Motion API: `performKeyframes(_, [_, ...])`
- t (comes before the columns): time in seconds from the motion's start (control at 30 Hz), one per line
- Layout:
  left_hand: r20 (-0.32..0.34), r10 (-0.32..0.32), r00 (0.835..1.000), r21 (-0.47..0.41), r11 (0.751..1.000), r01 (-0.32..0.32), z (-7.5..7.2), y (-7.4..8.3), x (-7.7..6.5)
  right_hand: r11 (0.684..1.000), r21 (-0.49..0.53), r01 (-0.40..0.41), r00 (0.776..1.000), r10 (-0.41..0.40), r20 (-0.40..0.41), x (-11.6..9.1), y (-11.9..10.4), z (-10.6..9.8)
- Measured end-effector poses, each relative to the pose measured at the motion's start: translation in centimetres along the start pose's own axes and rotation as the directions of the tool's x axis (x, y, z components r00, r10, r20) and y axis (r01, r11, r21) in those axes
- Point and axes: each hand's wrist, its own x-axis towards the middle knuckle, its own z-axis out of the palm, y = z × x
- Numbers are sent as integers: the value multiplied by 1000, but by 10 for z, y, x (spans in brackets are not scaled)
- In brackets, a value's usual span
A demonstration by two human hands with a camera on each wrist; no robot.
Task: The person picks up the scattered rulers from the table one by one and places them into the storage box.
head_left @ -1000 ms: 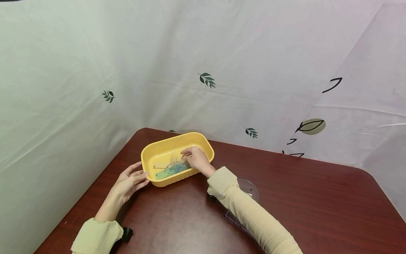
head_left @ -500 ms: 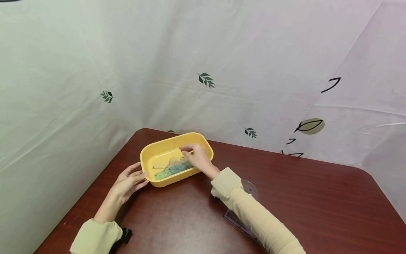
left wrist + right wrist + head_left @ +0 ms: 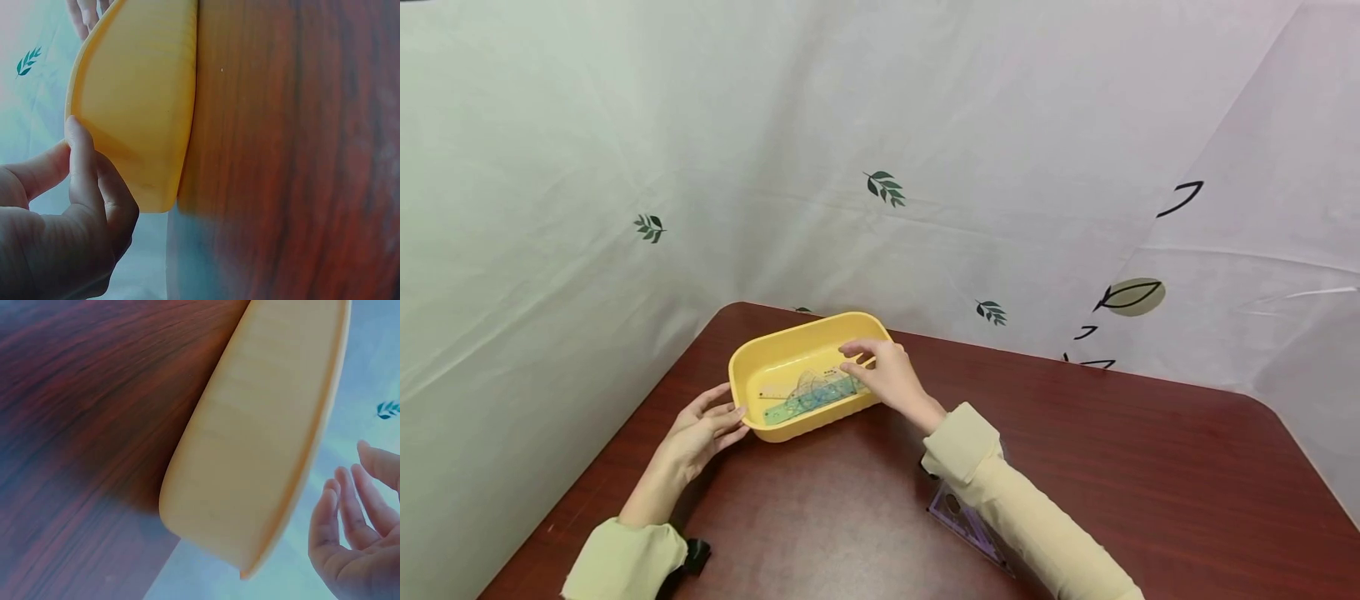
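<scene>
A yellow plastic bin (image 3: 786,429) stands on the table near its far left corner. My left hand (image 3: 696,433) pinches its left rim between thumb and finger, as the left wrist view confirms on the bin wall (image 3: 140,81). Over the bin's right end hovers my right hand (image 3: 891,375), fingers loosely bent, thumb apart from them and nothing between. The right wrist view has this hand (image 3: 362,544) beyond the bin's rim. Inside the bin lie a green-blue ruler (image 3: 797,407), a clear ruler (image 3: 769,395) and a clear curved drawing piece (image 3: 808,383), overlapping.
A purple-edged set square (image 3: 957,528) lies on the dark red table (image 3: 835,517), partly under my right sleeve (image 3: 1037,525). A pale leaf-print curtain (image 3: 1000,167) hangs behind the table's far and left edges.
My right hand has drawn back to the right inside the bin, its thumb and fingers spreading apart. The sleeve now covers nearly all of a clear disc on the table. The left hand keeps its grip.
</scene>
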Motion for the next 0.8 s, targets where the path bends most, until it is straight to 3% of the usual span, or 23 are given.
performKeyframes(0.57, [2, -3, 1000, -6, 1000, 3, -1, -1, 1, 989, 12, -150, 987, 148, 68, -41, 4, -34])
performKeyframes(0.8, [5, 0, 1000, -6, 1000, 0, -1, -1, 1, 982, -35, -188, 975, 191, 117, -59, 11, -50])
